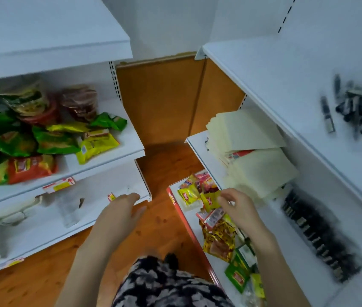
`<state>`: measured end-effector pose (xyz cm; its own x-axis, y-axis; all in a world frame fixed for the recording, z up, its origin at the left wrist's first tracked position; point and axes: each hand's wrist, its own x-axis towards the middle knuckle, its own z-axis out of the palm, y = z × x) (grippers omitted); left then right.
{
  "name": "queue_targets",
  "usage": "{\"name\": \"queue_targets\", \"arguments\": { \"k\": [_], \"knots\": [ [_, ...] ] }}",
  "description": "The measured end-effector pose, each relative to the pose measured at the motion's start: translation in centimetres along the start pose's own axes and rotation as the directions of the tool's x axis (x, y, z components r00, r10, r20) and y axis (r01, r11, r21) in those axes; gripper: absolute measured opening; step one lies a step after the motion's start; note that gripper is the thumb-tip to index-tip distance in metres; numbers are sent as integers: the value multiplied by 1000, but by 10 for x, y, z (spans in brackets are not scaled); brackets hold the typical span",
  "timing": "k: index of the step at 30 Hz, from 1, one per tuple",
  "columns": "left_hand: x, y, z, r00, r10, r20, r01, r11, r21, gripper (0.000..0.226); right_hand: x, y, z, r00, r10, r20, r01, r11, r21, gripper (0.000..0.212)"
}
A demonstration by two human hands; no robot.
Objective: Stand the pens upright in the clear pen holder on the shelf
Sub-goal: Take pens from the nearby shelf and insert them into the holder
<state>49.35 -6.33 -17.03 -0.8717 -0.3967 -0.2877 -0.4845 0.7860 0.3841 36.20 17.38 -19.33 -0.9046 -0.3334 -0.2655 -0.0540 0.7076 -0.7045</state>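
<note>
Between shelves (104, 159), left hand (120, 210) flat, right hand (236, 206) loosely curled

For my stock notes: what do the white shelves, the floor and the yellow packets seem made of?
Shelves: likely painted metal, smooth white, thin edges. Floor: wood or laminate, orange-brown grain. Yellow packets: glossy plastic film, crinkled.

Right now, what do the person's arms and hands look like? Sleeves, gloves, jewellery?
No sleeves, gloves, watch or rings are visible. The left hand and right hand are bare, and so are the arms as far as the frame shows. Below them is a black-and-grey patterned garment.
</note>
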Motion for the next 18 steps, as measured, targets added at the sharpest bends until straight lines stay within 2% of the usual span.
{"name": "queue_targets", "arguments": {
  "k": [5,10,15,18],
  "knots": [
    [73,8,-18,991,106,76,-108,994,19,40,41,-18,-6,995,49,-88,-47,998,35,22],
    [160,36,-49,922,367,122,-374,926,41,39,71,-29,-10,952,163,-260,-145,986,88,25],
    [217,81,-75,766,602,227,-620,784,11,31,78,-52,-13,878,257,-404,-226,966,123,22],
    [228,106,-79,600,742,299,-770,637,-35,32,63,-63,-20,829,305,-468,-274,952,136,23]
  ]
}}
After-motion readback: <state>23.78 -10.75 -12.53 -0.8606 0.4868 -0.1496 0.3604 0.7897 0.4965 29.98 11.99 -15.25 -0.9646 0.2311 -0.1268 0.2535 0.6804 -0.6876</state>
